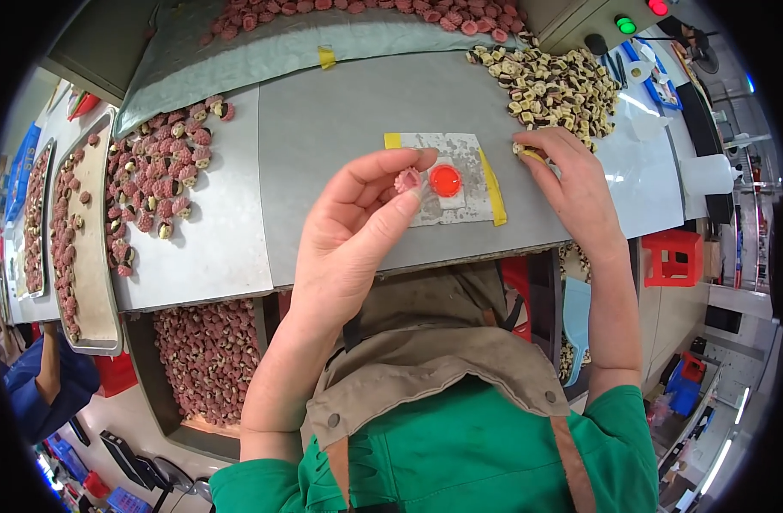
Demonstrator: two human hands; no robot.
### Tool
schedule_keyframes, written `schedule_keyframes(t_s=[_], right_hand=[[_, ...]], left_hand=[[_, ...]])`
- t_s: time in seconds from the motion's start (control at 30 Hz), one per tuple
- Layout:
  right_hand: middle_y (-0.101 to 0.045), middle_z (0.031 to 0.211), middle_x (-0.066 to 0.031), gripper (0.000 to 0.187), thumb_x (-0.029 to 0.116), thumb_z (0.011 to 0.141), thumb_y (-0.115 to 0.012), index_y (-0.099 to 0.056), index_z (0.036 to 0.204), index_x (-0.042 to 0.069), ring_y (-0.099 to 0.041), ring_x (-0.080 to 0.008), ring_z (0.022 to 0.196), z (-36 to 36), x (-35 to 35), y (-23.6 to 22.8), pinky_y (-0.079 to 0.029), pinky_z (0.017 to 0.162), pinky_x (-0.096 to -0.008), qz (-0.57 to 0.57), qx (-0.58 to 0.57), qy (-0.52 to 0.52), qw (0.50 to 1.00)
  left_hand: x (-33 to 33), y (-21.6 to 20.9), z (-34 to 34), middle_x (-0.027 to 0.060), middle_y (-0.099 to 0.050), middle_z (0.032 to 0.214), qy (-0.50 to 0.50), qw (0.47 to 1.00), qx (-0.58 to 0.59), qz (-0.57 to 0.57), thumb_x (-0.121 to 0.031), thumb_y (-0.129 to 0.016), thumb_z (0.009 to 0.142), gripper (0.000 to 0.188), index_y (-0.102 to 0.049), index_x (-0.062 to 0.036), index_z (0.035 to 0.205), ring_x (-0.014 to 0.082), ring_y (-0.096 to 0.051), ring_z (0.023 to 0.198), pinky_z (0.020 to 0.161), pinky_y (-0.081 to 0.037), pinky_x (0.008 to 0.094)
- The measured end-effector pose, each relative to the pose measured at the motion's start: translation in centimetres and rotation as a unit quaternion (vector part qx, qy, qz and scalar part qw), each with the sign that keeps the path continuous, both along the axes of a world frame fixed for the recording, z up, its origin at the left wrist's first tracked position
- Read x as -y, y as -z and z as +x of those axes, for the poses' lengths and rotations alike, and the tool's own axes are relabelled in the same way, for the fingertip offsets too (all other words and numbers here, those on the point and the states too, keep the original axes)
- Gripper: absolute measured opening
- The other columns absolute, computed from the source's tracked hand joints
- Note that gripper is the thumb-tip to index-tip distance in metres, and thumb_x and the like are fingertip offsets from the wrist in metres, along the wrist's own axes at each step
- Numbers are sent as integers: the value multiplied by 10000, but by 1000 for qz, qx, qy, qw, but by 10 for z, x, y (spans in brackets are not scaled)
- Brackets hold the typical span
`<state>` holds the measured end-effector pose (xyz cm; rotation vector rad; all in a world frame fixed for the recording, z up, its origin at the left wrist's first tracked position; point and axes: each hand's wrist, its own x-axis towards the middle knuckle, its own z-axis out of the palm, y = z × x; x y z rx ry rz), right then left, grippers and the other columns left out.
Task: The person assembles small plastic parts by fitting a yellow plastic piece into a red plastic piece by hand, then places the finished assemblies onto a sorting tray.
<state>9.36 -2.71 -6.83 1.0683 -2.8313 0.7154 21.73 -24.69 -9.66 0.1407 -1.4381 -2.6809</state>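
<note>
My left hand (344,231) is closed, pinching a small pink, ridged, cup-shaped piece (407,179) between thumb and fingers. Just to the right of that piece lies a round dish of bright red-orange (445,180), on a smeared white board (468,207) with yellow tape along its edges. At the near edge of a pile of small cream-and-dark pieces (558,90), my right hand (577,184) is closed with its fingertips around a small cream-and-dark piece (519,149). Something yellow shows at those fingertips; the fingers partly cover the piece.
Pink pieces with cream-and-dark parts (156,175) lie spread on the table's left. Beyond them stand trays (96,321) of similar pieces. More pink pieces (366,7) rest on a grey-green sheet at the back. Below the table is a full drawer (207,363). A white bottle (708,174) stands at right.
</note>
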Motion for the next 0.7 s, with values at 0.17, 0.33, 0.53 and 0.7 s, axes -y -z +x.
schedule_keyframes(t_s=[0.17, 0.33, 0.53, 0.7], right_hand=[[-608, 963, -129, 195, 26, 834, -584, -608, 1027, 8, -588, -290, 911, 2, 4, 2, -461, 807, -348, 31, -43, -5, 999], [-603, 945, -122, 199, 9, 821, -589, -618, 1019, 11, -584, -275, 875, 9, 10, -7, -468, 764, -327, -31, 39, -21, 999], [-591, 932, -105, 227, 8, 793, -621, -638, 1018, 39, -578, -265, 858, 28, 41, -9, -473, 741, -331, -73, 42, -134, 987], [-583, 926, -100, 236, 11, 778, -637, -643, 1012, 46, -576, -266, 853, 24, 49, 3, -476, 740, -350, -51, -6, -168, 984]], left_hand=[[-2, -2, 0, 105, -564, 1237, 19, 999, 33, 28, -109, -526, 953, 333, -505, -13, 1271, 77, -561, 976, 883, -445, 226], [-7, 3, -1, 40, -581, 1114, -15, 998, 23, 51, -144, -506, 972, 350, -483, -21, 1299, 84, -579, 945, 862, -464, 234], [-3, 8, 1, 63, -562, 1138, -34, 992, 35, 114, -156, -523, 967, 333, -493, -9, 1264, 126, -584, 970, 880, -465, 273], [-5, 9, 3, 60, -564, 1127, -35, 994, 20, 98, -153, -542, 957, 323, -506, -7, 1243, 123, -583, 972, 880, -468, 270]])
